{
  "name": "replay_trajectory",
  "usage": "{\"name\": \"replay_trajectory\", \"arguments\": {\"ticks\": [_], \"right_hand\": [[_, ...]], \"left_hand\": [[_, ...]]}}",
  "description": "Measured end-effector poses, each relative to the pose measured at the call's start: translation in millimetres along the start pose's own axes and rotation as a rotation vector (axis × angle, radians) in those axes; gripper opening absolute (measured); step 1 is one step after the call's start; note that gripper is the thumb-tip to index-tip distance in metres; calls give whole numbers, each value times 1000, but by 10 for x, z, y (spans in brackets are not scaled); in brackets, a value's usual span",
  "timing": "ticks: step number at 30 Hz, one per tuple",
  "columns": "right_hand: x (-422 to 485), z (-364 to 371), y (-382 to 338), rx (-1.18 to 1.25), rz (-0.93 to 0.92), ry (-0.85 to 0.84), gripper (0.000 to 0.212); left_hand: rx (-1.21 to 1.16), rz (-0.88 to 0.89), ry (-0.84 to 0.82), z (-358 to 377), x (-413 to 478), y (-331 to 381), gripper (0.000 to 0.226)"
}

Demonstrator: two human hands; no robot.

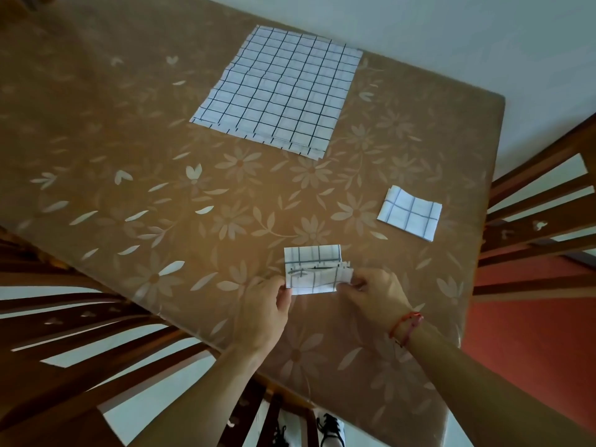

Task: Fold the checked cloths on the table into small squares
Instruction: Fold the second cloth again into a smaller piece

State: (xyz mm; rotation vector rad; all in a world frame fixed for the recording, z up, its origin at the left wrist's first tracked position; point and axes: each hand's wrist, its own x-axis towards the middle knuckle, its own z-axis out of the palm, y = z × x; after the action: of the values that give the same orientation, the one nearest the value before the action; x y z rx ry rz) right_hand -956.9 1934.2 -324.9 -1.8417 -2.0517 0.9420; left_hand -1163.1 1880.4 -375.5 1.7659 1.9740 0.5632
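Checked cloth stack (pixel 277 88) — flat, unfolded sheets with edges nearly aligned — lies at the far middle of the tabletop (pixel 129 140), which has a brown flowered cover. Wooden chairs (pixel 532 201) stand at its left and right sides. The left hand (pixel 264 314) pinches the left edge of a part-folded cloth (pixel 312 269) near the tabletop's near edge, and the right hand (pixel 374 295) pinches its right end — a flap is doubled over there. A folded square (pixel 409 214) rests alone toward the right edge, well apart from both. A red bracelet (pixel 406 327) circles the right wrist.
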Motion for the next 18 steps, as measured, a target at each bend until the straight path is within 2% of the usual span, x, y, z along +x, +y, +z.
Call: {"name": "replay_trajectory", "arguments": {"ticks": [1, 5, 7, 10, 14, 18], "right_hand": [[-2, 29, 95, 32, 95, -2, 7], [133, 141, 187, 41, 92, 37, 24], [183, 164, 183, 42, 118, 26, 24], [252, 161, 184, 22, 127, -7, 17], [331, 162, 176, 5, 140, -30, 4], [390, 175, 186, -23, 159, -62, 8]], "left_hand": [[-12, -14, -1, -1, 16, 0, 9], [-37, -45, -15, -9, 72, 10, 22], [-50, -32, -17, -20, 88, 16, 31], [-45, 16, 6, -41, 101, 30, 40], [-8, 23, -9, -30, 157, 44, 40], [166, 223, 51, -9, 184, 9, 45]]}}
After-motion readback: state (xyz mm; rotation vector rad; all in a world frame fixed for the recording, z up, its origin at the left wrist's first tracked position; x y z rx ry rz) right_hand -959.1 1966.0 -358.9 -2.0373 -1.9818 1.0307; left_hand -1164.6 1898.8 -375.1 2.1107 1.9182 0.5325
